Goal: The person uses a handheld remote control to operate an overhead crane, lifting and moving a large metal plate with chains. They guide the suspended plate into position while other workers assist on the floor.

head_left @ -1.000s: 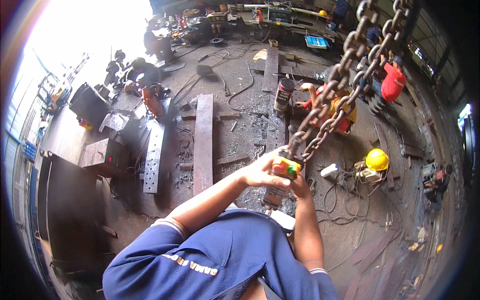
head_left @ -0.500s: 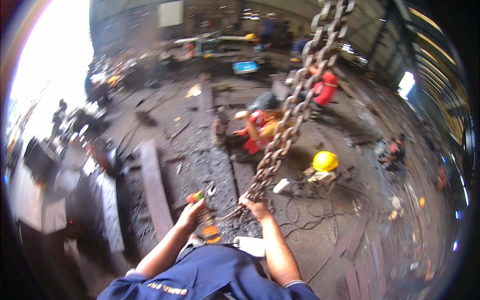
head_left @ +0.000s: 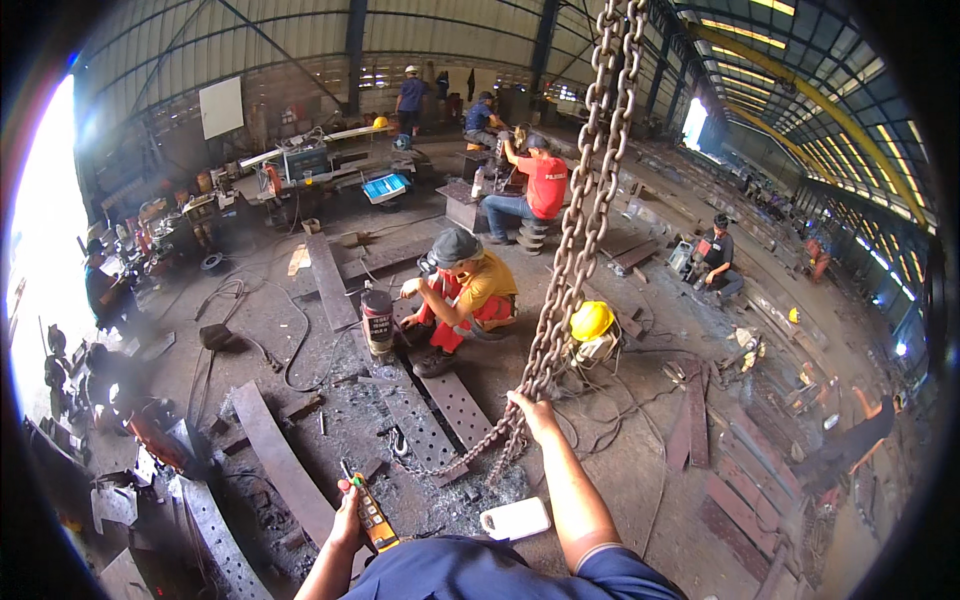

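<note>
My left hand (head_left: 345, 520) is closed around an orange crane remote control (head_left: 374, 515) with rows of buttons and a red knob at its top. With my right hand (head_left: 534, 412) I grip a heavy steel chain (head_left: 562, 318), whose strands hang from above. Below my hand a length of it slants left to a metal hook (head_left: 398, 441) over the perforated steel plates (head_left: 455, 402). A white rounded object (head_left: 516, 519) lies between my arms, close to my body.
A co-worker in a yellow shirt (head_left: 492, 278) crouches just ahead, beside a dark canister (head_left: 377, 322). Another in a red shirt (head_left: 546, 188) sits behind. A yellow helmet (head_left: 591, 321) rests right of the chain. Long steel strips (head_left: 285, 450) and cables lie on the floor.
The view has lifted and steadied, showing more of the workshop. My left hand and the remote sit lower and further left in the picture; my right hand stays on the chain.
</note>
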A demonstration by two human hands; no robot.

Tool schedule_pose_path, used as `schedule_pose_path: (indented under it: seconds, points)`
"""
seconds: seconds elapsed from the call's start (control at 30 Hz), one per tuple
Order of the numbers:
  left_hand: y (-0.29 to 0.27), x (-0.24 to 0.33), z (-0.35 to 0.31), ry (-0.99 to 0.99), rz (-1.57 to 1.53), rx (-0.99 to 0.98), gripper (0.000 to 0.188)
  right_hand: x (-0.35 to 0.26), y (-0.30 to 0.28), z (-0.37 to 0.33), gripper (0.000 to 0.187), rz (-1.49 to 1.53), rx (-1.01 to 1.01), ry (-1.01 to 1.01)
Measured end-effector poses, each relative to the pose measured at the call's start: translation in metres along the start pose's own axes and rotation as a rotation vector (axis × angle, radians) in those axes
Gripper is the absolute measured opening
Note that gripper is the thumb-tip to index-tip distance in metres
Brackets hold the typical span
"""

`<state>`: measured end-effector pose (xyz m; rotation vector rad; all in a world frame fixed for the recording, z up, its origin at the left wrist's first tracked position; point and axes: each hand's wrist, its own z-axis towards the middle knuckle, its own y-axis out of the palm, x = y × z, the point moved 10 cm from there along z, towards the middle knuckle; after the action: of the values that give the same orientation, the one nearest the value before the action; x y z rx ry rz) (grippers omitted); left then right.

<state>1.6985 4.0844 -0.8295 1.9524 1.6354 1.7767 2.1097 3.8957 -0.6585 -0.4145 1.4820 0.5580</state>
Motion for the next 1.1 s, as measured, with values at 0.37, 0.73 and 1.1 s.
schedule_pose_path:
  seconds: [0.37, 0.73, 1.1]
  points:
    - [-0.017, 0.044, 0.008, 0.013, -0.139, 0.046, 0.028, -0.021, 0.057, 0.021, 0.02, -0.032, 0.161, -0.129]
    - [-0.028, 0.061, 0.002, 0.057, 0.042, -0.029, 0.039, -0.043, 0.118, 0.044, 0.027, -0.009, 0.099, -0.101]
    - [-0.118, 0.061, 0.015, 0.142, 0.035, 0.184, 0.035, -0.081, 0.101, 0.07, 0.021, -0.138, 0.2, -0.135]
